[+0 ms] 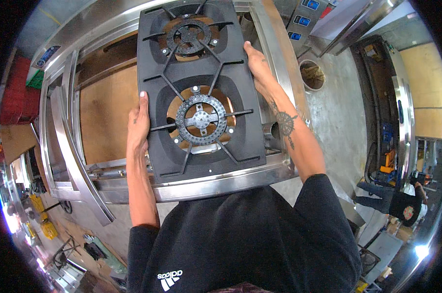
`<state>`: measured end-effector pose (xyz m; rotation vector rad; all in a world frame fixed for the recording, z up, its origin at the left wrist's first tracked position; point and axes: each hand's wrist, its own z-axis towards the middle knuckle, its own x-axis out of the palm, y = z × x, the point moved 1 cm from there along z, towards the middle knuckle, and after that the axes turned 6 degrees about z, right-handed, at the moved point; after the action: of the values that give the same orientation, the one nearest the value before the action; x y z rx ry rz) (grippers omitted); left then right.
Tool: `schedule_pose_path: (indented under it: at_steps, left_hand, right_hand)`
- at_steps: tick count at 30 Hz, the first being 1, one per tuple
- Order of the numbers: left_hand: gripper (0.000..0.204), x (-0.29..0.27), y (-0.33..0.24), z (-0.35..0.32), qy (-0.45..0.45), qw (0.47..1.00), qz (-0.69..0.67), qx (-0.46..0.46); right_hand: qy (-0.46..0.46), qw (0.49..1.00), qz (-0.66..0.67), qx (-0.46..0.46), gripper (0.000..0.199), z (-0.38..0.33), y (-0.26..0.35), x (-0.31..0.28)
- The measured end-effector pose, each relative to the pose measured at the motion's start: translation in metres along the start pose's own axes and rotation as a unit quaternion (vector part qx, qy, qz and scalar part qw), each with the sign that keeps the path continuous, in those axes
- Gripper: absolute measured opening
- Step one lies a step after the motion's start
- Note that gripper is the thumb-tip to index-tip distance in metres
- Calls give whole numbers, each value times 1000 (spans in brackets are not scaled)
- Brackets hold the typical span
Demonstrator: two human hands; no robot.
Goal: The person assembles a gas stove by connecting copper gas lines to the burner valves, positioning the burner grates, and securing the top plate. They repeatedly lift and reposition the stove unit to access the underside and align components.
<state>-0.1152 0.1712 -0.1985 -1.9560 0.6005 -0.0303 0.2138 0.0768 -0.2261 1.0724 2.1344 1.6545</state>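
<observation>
A black two-burner stove top [191,71] with pan-support arms is between my hands, over a stainless steel frame [182,191]. Its round near burner [200,119] and far burner [189,37] show in their openings. My left hand [139,122] grips the left edge of the stove top, thumb up along the side. On the right edge, farther from me, my right hand [259,66] holds it with the thumb on top. The fingers of both hands are hidden beneath. Whether the stove top rests on the frame or is lifted, I cannot tell.
Left of the stove top, the frame opens onto a brown board [104,110]. A loose curved metal strip [77,156] crosses the frame's left part. A round bin [312,75] stands on the floor at right. Another person [401,202] is at the far right.
</observation>
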Motion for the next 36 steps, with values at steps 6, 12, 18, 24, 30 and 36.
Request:
schedule_pose_path:
  at_steps: [6,12,18,24,30,36]
  left_hand:
    - [72,1,-9,-2,42,999,-4,-32]
    - [73,3,-2,4,64,997,-28,-23]
    - [71,0,2,10,85,995,-32,-28]
    - [74,0,1,7,94,993,-61,-30]
    - [69,-2,1,7,104,991,-73,-32]
    - [68,0,-2,5,101,992,-71,-26]
  right_hand:
    - [7,975,199,101,49,-7,-20,-15]
    - [16,949,99,298,29,-47,-38,-36]
    - [152,907,142,365,23,-73,-45,-30]
    - [174,900,184,355,23,-65,-69,-29]
    - [151,937,111,295,25,-71,-76,-27]
    - [105,944,96,297,25,-68,-74,-28]
